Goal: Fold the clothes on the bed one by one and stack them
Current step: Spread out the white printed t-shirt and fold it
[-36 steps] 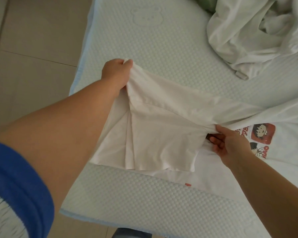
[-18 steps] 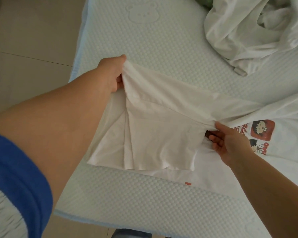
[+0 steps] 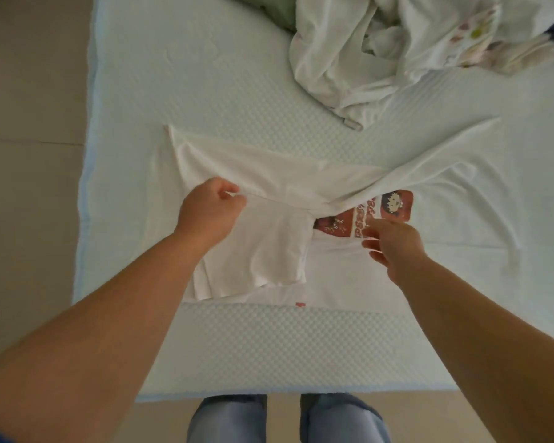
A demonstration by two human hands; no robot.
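White T-shirt [image 3: 269, 251] lies spread on the near part of the bed [image 3: 237, 346], just beyond the person's jeans-clad knees [image 3: 231, 420] at the mattress edge. Its left side is folded over toward the middle, leaving a narrow folded panel in front and a red cartoon print [image 3: 394, 206] half uncovered beside it. The left hand [image 3: 210, 212] sits on that folded panel with fingers curled in, seemingly pinching a bit of fabric near the fold. The right hand [image 3: 387, 241] hovers at the print with fingers loosely spread, gripping nothing that I can see. Farther right, the other sleeve [image 3: 461, 145] trails out unfolded. At the far end a heap of unfolded white clothes [image 3: 365, 49] waits, with something green [image 3: 266, 8] behind it.

The likely risk: if the left hand lifts before the crease is pressed flat, the light cotton may slide back open, and the bunched ridge through the middle could set a crooked fold.
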